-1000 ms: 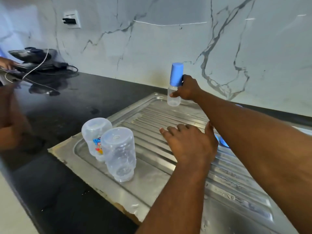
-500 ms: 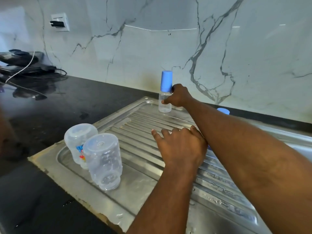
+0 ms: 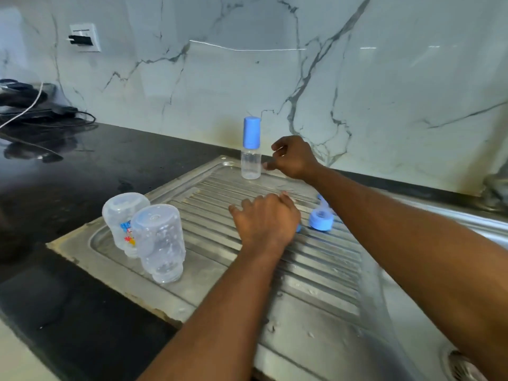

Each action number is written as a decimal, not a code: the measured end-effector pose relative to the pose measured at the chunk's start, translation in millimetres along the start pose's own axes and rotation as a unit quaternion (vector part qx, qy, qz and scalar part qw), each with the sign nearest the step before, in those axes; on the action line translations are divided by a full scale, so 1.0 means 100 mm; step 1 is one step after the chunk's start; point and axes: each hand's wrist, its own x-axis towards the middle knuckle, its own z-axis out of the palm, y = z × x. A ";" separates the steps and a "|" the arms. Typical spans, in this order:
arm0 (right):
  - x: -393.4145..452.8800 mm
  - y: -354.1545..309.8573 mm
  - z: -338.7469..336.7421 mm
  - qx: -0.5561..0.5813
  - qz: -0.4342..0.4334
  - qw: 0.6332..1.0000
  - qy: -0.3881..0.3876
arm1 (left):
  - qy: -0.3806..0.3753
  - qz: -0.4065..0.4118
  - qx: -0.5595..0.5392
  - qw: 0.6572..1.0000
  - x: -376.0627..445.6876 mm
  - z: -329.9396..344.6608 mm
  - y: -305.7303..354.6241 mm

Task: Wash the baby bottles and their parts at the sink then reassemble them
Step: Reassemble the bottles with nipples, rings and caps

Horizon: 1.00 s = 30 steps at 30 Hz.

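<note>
A small clear bottle with a tall blue cap (image 3: 250, 149) stands upright at the far edge of the steel drainboard (image 3: 316, 273). My right hand (image 3: 294, 158) hovers just right of it, fingers apart and off the bottle. My left hand (image 3: 265, 218) rests palm down on the ribbed middle of the drainboard, with a bit of a blue part (image 3: 298, 229) showing at its right edge. A blue screw ring (image 3: 321, 220) lies just right of that hand. Two wide clear bottles stand upside down at the left: a printed one (image 3: 123, 221) and a plain one (image 3: 160, 243).
Black countertop (image 3: 68, 182) surrounds the drainboard on the left and front. Dark devices and cables (image 3: 30, 105) sit at the far left under a wall socket (image 3: 83, 38). The sink drain (image 3: 461, 367) shows at the bottom right. A marble wall runs along the back.
My right hand has let go of the blue-capped bottle and drawn slightly right. The blue screw ring, hidden by my arm before, is in view. My left hand stays put.
</note>
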 end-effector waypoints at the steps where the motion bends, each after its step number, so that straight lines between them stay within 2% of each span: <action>1: -0.20 0.00 -0.15 0.027 -0.010 0.999 0.017 | 0.010 -0.001 -0.010 1.000 -0.03 -0.03 0.02; 4: -0.87 -0.04 -0.51 0.082 -0.027 0.995 0.045 | 0.054 0.002 -0.069 0.996 -0.07 -0.18 0.03; 7: -1.58 -0.03 -0.72 0.080 -0.027 0.996 0.039 | 0.049 -0.028 -0.156 0.986 -0.12 -0.31 -0.06; 9: -1.99 0.04 -0.79 0.053 -0.023 0.998 0.023 | 0.024 -0.039 -0.190 0.981 -0.18 -0.34 -0.14; 12: -2.37 0.14 -0.82 -0.001 -0.019 1.000 -0.017 | -0.062 -0.035 -0.214 0.974 -0.30 -0.32 -0.21; 14: -2.49 0.16 -0.83 -0.006 -0.019 1.000 -0.012 | -0.096 -0.020 -0.214 0.972 -0.40 -0.29 -0.24; 20: -2.58 0.17 -0.89 0.006 -0.021 1.000 0.022 | -0.093 0.011 -0.171 0.981 -0.52 -0.18 -0.30; 26: -2.59 0.26 -0.89 0.002 -0.027 1.000 0.007 | -0.034 0.055 -0.085 0.994 -0.38 -0.11 -0.28; 30: -2.58 0.23 -0.86 0.002 -0.037 0.999 0.002 | -0.036 0.060 -0.057 0.996 -0.29 -0.04 -0.14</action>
